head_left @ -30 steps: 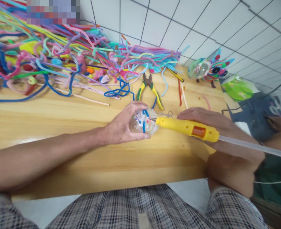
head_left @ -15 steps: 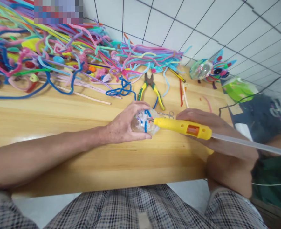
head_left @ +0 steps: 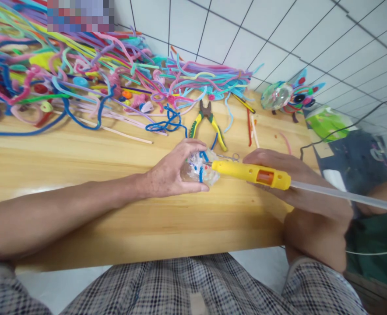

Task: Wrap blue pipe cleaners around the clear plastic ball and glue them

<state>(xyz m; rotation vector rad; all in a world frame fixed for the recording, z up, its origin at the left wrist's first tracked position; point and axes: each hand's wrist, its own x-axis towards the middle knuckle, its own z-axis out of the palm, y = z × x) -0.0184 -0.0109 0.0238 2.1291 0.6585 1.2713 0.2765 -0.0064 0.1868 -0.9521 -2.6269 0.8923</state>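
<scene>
Clear ball (head_left: 188,175) in my left hand (head_left: 167,173), just above or on the counter (head_left: 147,232) in front of me: I have it gripped from the side, thumb along the near edge and fingers over the far one. Blue fuzzy strips (head_left: 201,174) and small coloured specks show on its crinkled, see-through face, which is turned to the right. My right hand (head_left: 311,201) is wrapped around a yellow glue gun (head_left: 236,170), most of its fingers hidden from me, and a long translucent glue stick (head_left: 338,194) runs out of the back toward the right. The gun's metal nozzle points in at the blue strips; whether it actually touches them I can't tell. Just beyond the ball lie pliers (head_left: 205,111) with yellow and green handles, spread apart, and a pair of small scissors (head_left: 235,156), partly covered. Left of the pliers sits a tangled blue pipe cleaner (head_left: 169,124), and behind it a big heap of pipe cleaners (head_left: 209,76) in many colours stretches along the wall (head_left: 246,30). Farther right stand a colourful figure (head_left: 300,98) with pointed blue ears and, near it, a bright green packet (head_left: 326,124).
</scene>
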